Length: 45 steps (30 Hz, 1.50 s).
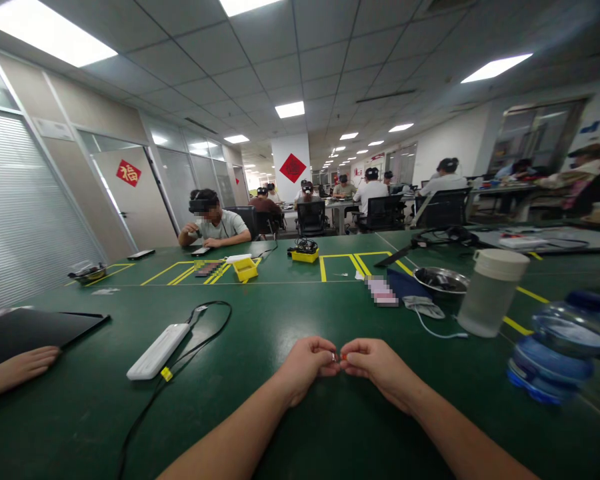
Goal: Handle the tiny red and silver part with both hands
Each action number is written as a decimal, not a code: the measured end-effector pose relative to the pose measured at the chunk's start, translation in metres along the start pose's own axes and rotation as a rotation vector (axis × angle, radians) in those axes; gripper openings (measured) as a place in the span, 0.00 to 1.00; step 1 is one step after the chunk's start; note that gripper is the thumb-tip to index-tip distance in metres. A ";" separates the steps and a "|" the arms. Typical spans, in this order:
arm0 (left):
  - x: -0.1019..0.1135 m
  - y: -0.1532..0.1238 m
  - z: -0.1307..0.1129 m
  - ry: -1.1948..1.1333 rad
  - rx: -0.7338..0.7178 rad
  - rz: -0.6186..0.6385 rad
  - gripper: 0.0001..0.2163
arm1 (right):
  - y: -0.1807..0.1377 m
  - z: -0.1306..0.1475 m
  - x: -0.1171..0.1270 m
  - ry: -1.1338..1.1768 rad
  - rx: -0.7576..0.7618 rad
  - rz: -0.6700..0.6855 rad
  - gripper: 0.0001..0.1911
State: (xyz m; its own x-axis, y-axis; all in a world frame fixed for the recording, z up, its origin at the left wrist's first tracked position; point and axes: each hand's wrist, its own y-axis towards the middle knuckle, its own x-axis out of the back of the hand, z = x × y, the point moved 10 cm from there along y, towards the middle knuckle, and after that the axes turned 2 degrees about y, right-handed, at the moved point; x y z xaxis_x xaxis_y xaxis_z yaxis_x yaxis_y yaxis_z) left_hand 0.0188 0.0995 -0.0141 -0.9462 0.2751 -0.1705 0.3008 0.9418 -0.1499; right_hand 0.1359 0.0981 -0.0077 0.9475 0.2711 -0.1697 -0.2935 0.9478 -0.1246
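Note:
Over the green table (pixel 260 313), my left hand (pixel 307 365) and my right hand (pixel 377 370) meet almost fingertip to fingertip. Between the thumb and fingers of my left hand is a small shiny silvery piece (pixel 335 357), mostly covered. A small orange-red piece (pixel 344 357) shows in the pinch of my right hand. Both pieces are too small and too hidden to name, and whether they touch or join I cannot tell.
Left lie a white power bank (pixel 159 351) with a black cable and a co-worker's hand (pixel 27 367) on a black panel. Right stand a blue water bottle (pixel 560 353), a frosted jug (pixel 493 293) and a metal bowl (pixel 443 283). Yellow boxes (pixel 245 269) sit farther back; people work beyond.

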 end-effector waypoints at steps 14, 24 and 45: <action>-0.002 -0.002 -0.001 -0.057 0.021 0.018 0.09 | -0.006 0.006 -0.004 0.015 -0.002 -0.001 0.07; -0.003 -0.001 0.000 -0.049 0.000 0.039 0.11 | -0.004 0.006 -0.002 -0.039 0.023 -0.007 0.11; -0.003 -0.002 0.000 -0.037 0.011 0.038 0.12 | -0.004 0.006 -0.005 -0.020 0.016 0.012 0.08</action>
State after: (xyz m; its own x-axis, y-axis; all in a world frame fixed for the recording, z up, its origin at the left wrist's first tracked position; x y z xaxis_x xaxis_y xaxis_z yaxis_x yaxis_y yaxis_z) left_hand 0.0206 0.0967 -0.0136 -0.9289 0.3032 -0.2124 0.3381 0.9285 -0.1532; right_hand 0.1335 0.0942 -0.0005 0.9464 0.2856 -0.1511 -0.3029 0.9470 -0.1072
